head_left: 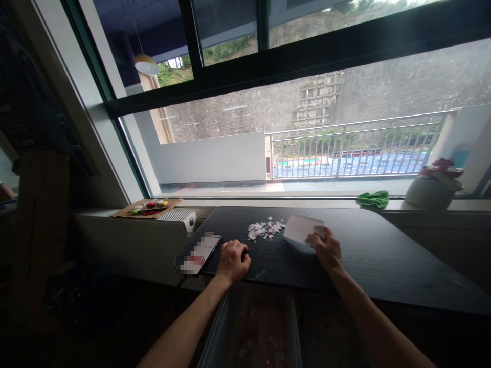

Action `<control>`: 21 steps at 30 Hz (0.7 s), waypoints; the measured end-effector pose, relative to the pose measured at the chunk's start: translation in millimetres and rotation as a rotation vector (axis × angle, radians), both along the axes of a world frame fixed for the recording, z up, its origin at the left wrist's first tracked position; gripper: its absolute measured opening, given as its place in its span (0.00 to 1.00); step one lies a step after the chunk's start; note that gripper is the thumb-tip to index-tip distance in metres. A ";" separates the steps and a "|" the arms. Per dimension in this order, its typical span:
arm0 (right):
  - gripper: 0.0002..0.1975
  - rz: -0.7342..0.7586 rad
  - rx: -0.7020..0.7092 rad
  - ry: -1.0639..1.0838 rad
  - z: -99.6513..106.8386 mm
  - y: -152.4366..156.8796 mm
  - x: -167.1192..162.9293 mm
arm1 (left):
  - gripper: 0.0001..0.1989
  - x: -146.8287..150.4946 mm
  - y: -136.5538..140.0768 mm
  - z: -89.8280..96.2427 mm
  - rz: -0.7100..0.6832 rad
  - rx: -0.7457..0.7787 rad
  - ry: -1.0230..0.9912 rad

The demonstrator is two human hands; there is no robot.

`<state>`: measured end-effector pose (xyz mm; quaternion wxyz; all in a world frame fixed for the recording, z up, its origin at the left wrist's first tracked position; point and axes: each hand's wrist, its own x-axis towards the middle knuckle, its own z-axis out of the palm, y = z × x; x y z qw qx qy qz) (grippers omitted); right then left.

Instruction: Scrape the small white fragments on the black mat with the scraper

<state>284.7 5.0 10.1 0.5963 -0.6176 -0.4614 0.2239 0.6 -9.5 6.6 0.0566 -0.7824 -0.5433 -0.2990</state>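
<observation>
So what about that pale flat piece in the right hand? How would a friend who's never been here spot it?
Below the big window, find the dark table. On it lies a loose pile of tiny pale scraps, and just right of that, the right hand holds the pale flat piece. It's one smooth, roughly rectangular sheet, far bigger than any scrap.

an indoor room, home or workshop unclear: a wide dark-framed glass window onto a silver metal railing, a black wood-grain table beneath, a white slotted-top radiator, tall brown cardboard.
</observation>
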 end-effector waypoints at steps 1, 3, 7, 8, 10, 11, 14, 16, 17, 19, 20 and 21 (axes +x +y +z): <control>0.15 -0.033 -0.013 -0.025 1.0 -3.4 1.7 | 0.05 0.0 0.2 -0.4 -0.002 0.003 -0.001; 0.12 -0.074 -0.033 -0.069 2.5 -9.7 3.9 | 0.05 0.1 0.3 -0.7 -0.007 0.009 -0.007; 0.12 0.008 -0.038 -0.100 2.6 -15.7 3.8 | 0.06 0.5 -0.1 0.3 -0.006 0.004 -0.016; 0.13 0.019 -0.033 -0.098 2.2 -15.8 3.6 | 0.05 0.6 -0.3 0.7 -0.004 0.000 -0.017; 0.15 -0.004 -0.028 -0.093 1.5 -15.1 3.6 | 0.05 0.9 -0.6 1.3 0.000 -0.003 -0.017; 0.15 -0.024 -0.029 -0.094 1.2 -14.8 3.7 | 0.05 1.0 -0.7 1.5 0.003 -0.003 -0.017; 0.13 0.015 -0.033 -0.104 0.1 -14.7 3.3 | 0.05 1.4 -0.8 1.9 0.012 -0.009 -0.013; 0.12 0.125 -0.018 -0.101 -0.9 -14.7 1.7 | 0.05 1.6 -0.7 1.9 0.014 -0.011 -0.011; 0.13 0.176 -0.006 -0.096 -1.5 -14.1 0.5 | 0.05 1.7 -0.6 1.8 0.015 -0.011 -0.011; 0.15 0.232 0.020 -0.084 -2.8 -10.8 -2.8 | 0.05 1.7 -0.4 1.5 0.017 -0.009 -0.008; 0.17 0.237 0.032 -0.081 -3.5 -8.0 -5.0 | 0.05 1.8 -0.3 1.2 0.020 -0.008 -0.006; 0.18 0.233 0.043 -0.082 -4.1 -4.6 -7.5 | 0.05 1.8 -0.2 0.9 0.024 -0.008 -0.002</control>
